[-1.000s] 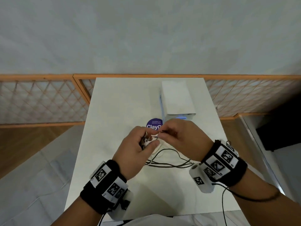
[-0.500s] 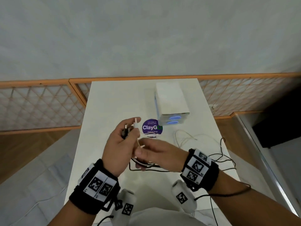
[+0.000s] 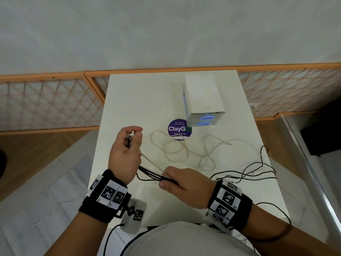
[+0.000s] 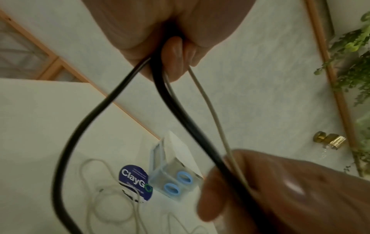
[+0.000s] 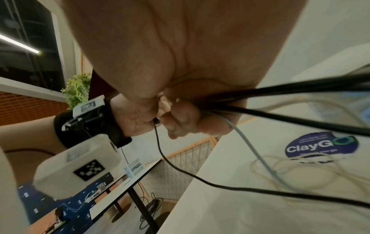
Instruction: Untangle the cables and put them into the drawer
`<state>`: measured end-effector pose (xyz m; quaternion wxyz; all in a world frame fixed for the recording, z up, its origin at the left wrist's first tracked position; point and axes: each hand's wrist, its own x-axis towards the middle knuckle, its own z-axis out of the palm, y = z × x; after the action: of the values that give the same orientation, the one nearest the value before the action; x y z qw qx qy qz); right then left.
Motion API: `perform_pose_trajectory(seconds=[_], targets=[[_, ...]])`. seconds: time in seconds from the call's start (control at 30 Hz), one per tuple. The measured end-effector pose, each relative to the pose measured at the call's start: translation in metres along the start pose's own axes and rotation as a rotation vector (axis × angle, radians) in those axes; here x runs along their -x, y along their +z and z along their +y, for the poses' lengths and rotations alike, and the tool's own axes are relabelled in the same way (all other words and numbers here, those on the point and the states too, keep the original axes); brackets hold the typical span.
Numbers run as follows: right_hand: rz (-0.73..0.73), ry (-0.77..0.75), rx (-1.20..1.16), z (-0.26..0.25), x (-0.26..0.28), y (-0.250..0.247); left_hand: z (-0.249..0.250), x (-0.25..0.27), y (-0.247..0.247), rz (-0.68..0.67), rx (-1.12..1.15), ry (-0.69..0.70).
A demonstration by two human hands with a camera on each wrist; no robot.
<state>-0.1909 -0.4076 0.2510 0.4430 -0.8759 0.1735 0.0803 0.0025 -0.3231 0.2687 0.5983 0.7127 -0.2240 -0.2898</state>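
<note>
Left hand (image 3: 127, 150) grips plug ends, right hand (image 3: 181, 183) now pulled back to 6 o'clock, pinching stretched cables (image 3: 155, 175); slack spreads at 3 o'clock, drawer (image 3: 204, 120) still shut, untangling underway.

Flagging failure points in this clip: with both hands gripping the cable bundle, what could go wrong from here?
1. The right hand grips black cables and white cable together; sliding along them may tighten the tangle.
2. White loops lie on the table beside the drawer unit; a pull may snag or shift it.
3. The left hand holds several plugs; one could slip out.
</note>
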Motion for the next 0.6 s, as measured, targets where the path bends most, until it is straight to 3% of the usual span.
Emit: perform_pose_trajectory(seconds=[0.17, 0.3, 0.47, 0.6], targets=[[0.054, 0.053, 0.143, 0.034, 0.019, -0.006, 0.002, -0.010, -0.017, 0.117, 0.044, 0.031], [0.147, 0.180, 0.159, 0.085, 0.025, -0.021, 0.017, -0.019, -0.028, 0.179, 0.140, 0.018], [0.228, 0.392, 0.221, 0.128, 0.025, -0.067, 0.028, -0.018, -0.035, 0.081, 0.181, 0.026], [0.359, 0.310, 0.085, 0.098, 0.025, -0.110, 0.029, -0.016, -0.026, 0.042, 0.131, -0.002]])
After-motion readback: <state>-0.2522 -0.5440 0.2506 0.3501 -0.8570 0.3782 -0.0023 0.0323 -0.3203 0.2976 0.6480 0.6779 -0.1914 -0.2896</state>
